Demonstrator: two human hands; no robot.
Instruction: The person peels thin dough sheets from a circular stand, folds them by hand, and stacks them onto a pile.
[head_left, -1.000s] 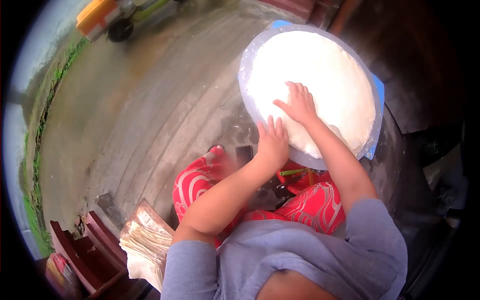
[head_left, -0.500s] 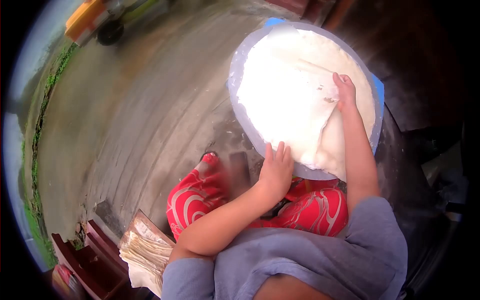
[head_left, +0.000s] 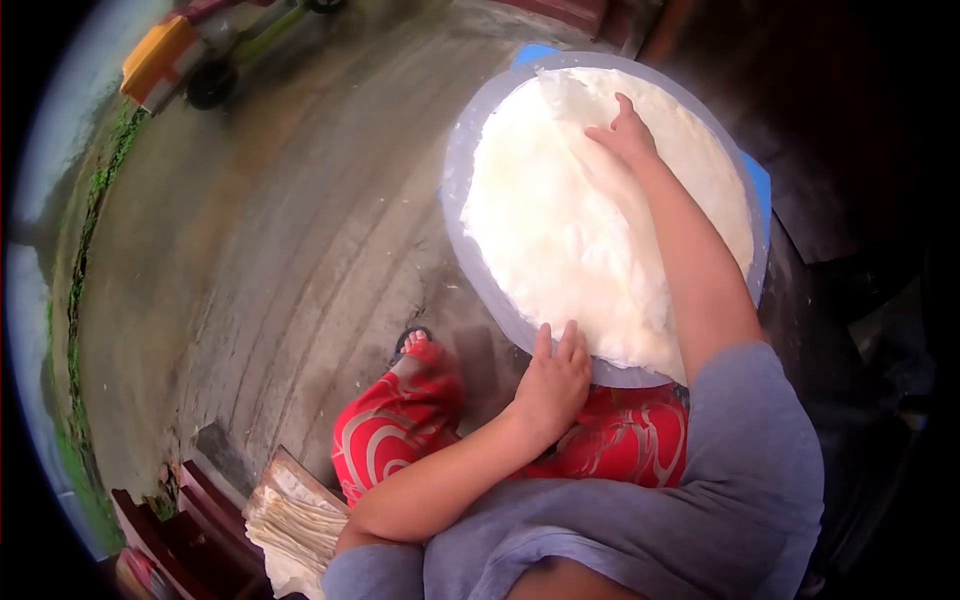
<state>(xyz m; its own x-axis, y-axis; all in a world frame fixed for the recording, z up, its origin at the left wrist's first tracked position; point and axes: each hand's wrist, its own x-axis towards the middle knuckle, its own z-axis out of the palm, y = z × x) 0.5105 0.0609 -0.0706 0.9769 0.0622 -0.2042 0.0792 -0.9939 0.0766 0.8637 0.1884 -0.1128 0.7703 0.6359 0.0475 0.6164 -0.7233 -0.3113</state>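
A wide round white sheet of dough-like material (head_left: pixel 560 220) covers most of a round greyish tray (head_left: pixel 468 240). My left hand (head_left: pixel 555 380) rests at the tray's near edge, fingers apart, fingertips touching the sheet's near border. Farther out, my right hand (head_left: pixel 627 135) is over the upper part of the sheet, thumb and fingers spread. A folded or raised flap of the sheet lies just left of that hand and runs down beside my right forearm. Neither hand visibly grips anything.
Blue corners (head_left: pixel 757 185) show beneath the tray. A stack of thin, flat sheets (head_left: pixel 295 525) lies at lower left, near dark red wooden pieces (head_left: pixel 185 530). A wheeled orange and white object (head_left: pixel 160 62) stands on the concrete floor (head_left: pixel 270 230) at upper left.
My right hand first took hold of the sheet's edge at the right, then let go and moved away toward the tray's far side. My left hand slid slightly nearer my body.
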